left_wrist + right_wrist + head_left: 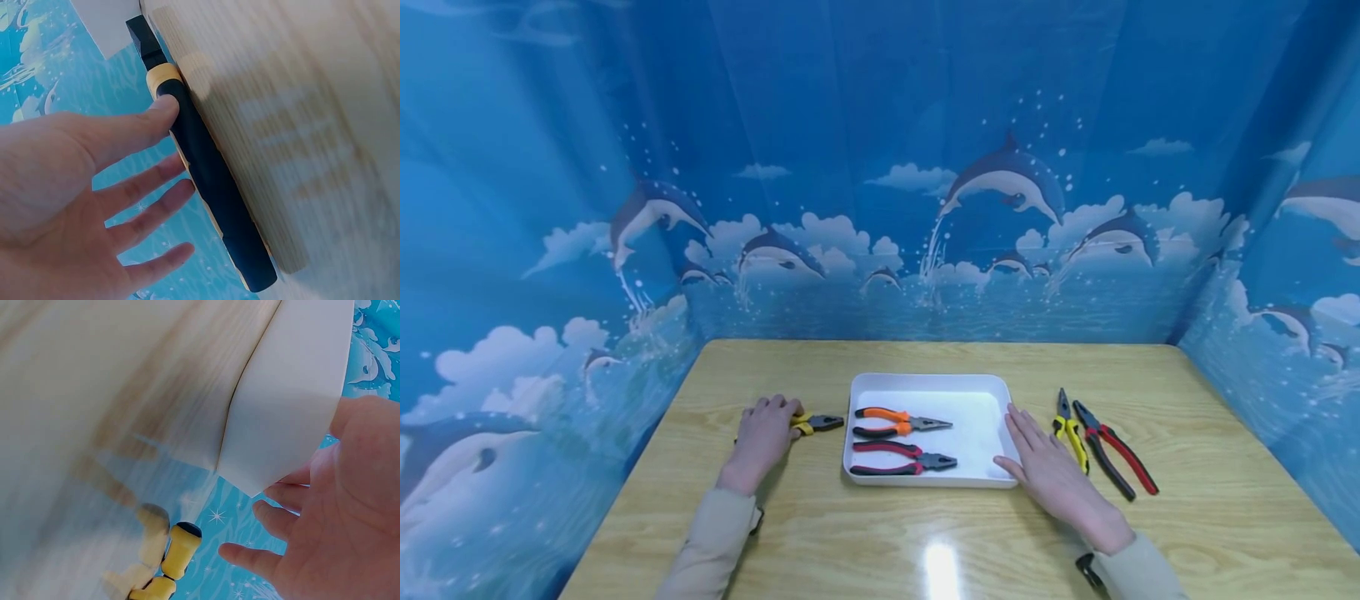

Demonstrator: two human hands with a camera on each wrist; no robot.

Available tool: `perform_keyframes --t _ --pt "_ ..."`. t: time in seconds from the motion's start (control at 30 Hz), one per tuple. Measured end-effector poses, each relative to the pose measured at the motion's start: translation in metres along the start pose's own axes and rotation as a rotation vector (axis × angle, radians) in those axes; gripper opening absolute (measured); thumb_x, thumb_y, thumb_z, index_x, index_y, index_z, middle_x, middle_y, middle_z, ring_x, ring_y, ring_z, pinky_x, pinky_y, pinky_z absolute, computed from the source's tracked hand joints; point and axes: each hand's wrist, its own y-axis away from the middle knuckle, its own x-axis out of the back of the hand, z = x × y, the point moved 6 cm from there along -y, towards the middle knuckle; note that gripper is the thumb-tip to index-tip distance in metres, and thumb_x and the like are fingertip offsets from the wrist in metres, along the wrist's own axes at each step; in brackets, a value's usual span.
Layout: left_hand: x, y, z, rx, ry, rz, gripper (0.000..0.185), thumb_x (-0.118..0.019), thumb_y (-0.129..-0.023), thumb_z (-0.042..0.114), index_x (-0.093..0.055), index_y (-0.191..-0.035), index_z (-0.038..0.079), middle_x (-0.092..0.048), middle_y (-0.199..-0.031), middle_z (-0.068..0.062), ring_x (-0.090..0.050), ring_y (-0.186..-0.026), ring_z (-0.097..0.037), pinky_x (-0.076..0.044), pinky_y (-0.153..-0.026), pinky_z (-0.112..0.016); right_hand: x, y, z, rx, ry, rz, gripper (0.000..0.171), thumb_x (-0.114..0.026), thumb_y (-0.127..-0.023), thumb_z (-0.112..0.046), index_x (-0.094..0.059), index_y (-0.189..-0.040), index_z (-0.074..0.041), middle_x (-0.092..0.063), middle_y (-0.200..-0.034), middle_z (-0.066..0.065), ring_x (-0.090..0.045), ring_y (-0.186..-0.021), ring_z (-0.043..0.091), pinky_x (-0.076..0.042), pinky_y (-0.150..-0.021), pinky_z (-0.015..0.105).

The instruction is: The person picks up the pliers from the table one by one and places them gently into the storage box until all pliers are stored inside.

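Note:
My left hand (765, 431) lies over the handles of black-and-yellow pliers (817, 423) on the table, left of a white tray (977, 387). In the left wrist view the left hand (94, 181) has straight, spread fingers, and its thumb touches the pliers' black handle (212, 187). My right hand (1045, 465) rests flat on the table against the tray's right edge, fingers straight. In the right wrist view the right hand (331, 519) is beside the tray's corner (287, 394). In the tray lie orange-handled pliers (897, 422) and red-handled pliers (898, 458).
Right of my right hand lie yellow-and-black pliers (1070, 432) and red-and-black pliers (1114, 457); yellow handle ends (178, 550) show in the right wrist view. The wooden table (925, 533) is enclosed on three sides by a blue dolphin-print backdrop (880, 208).

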Motion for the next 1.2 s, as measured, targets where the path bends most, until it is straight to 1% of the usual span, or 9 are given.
perform_keyframes --t 0.13,0.33,0.43,0.53,0.7,0.9,1.0,1.1,1.2 --pt "-0.001 0.003 -0.004 -0.009 0.037 0.000 0.028 -0.078 -0.090 0.020 -0.070 -0.115 0.009 -0.066 -0.106 -0.012 -0.060 -0.100 -0.036 -0.050 -0.085 -0.059 0.000 0.000 0.000 -0.004 0.000 -0.002 0.072 -0.054 -0.105 -0.041 -0.031 -0.155 0.005 -0.024 -0.164 0.022 -0.025 -0.149 0.045 -0.031 -0.111 0.070" --pt "-0.002 0.004 -0.013 -0.030 0.065 -0.022 0.044 -0.082 -0.085 0.029 -0.068 -0.121 0.008 -0.066 -0.114 -0.015 -0.059 -0.109 -0.038 -0.048 -0.090 -0.063 0.000 0.001 0.000 -0.006 0.000 -0.002 0.072 -0.054 -0.105 -0.041 -0.031 -0.155 0.005 -0.024 -0.164 0.022 -0.025 -0.149 0.044 -0.031 -0.110 0.070" --pt "-0.002 0.005 -0.016 -0.029 0.069 -0.026 0.046 -0.083 -0.084 0.030 -0.068 -0.121 0.007 -0.066 -0.113 -0.016 -0.060 -0.107 -0.038 -0.049 -0.088 -0.062 0.000 0.001 -0.001 -0.003 0.001 -0.002 0.072 -0.054 -0.105 -0.041 -0.032 -0.155 0.005 -0.024 -0.164 0.022 -0.025 -0.149 0.044 -0.031 -0.111 0.070" --pt "0.000 0.005 -0.017 -0.037 0.064 -0.025 0.043 -0.083 -0.083 0.030 -0.070 -0.117 0.008 -0.065 -0.107 -0.014 -0.060 -0.102 -0.037 -0.050 -0.084 -0.061 0.000 0.001 -0.002 -0.002 -0.001 -0.003 0.072 -0.053 -0.105 -0.042 -0.032 -0.155 0.005 -0.024 -0.164 0.022 -0.025 -0.149 0.044 -0.031 -0.111 0.070" --pt "0.003 0.004 -0.017 -0.066 0.015 -0.042 0.040 -0.082 -0.084 0.035 -0.070 -0.113 0.010 -0.063 -0.098 -0.009 -0.060 -0.092 -0.032 -0.049 -0.078 -0.056 0.000 0.000 -0.002 -0.006 -0.001 -0.008 0.072 -0.054 -0.105 -0.041 -0.032 -0.155 0.005 -0.024 -0.164 0.022 -0.025 -0.149 0.045 -0.030 -0.111 0.069" --pt "0.001 0.005 -0.020 -0.047 -0.014 -0.091 0.041 -0.077 -0.090 0.039 -0.068 -0.115 0.008 -0.064 -0.103 -0.013 -0.060 -0.096 -0.035 -0.049 -0.082 -0.058 0.002 0.000 -0.002 -0.007 0.001 0.002 0.071 -0.054 -0.105 -0.040 -0.032 -0.155 0.006 -0.024 -0.164 0.022 -0.025 -0.149 0.045 -0.030 -0.112 0.070" --pt "-0.001 0.005 -0.021 -0.028 -0.018 -0.111 0.042 -0.074 -0.092 0.039 -0.067 -0.116 0.006 -0.064 -0.102 -0.014 -0.060 -0.094 -0.034 -0.049 -0.081 -0.057 0.002 0.000 -0.002 -0.004 -0.005 0.000 0.072 -0.054 -0.105 -0.041 -0.032 -0.155 0.006 -0.024 -0.164 0.023 -0.025 -0.149 0.045 -0.030 -0.111 0.070" --pt "-0.002 0.005 -0.022 -0.015 -0.020 -0.099 0.041 -0.070 -0.094 0.039 -0.066 -0.115 0.004 -0.063 -0.098 -0.014 -0.059 -0.089 -0.032 -0.050 -0.075 -0.053 0.002 0.000 -0.001 -0.003 -0.004 -0.005 0.072 -0.054 -0.105 -0.041 -0.032 -0.155 0.006 -0.024 -0.164 0.023 -0.025 -0.149 0.045 -0.030 -0.111 0.070" --pt "0.001 0.003 -0.022 -0.016 -0.039 -0.044 0.041 -0.068 -0.095 0.039 -0.064 -0.111 0.002 -0.061 -0.094 -0.014 -0.056 -0.085 -0.030 -0.050 -0.069 -0.049 0.001 0.000 -0.001 -0.007 -0.006 -0.004 0.071 -0.054 -0.105 -0.040 -0.031 -0.155 0.006 -0.023 -0.164 0.023 -0.025 -0.149 0.045 -0.029 -0.111 0.070"
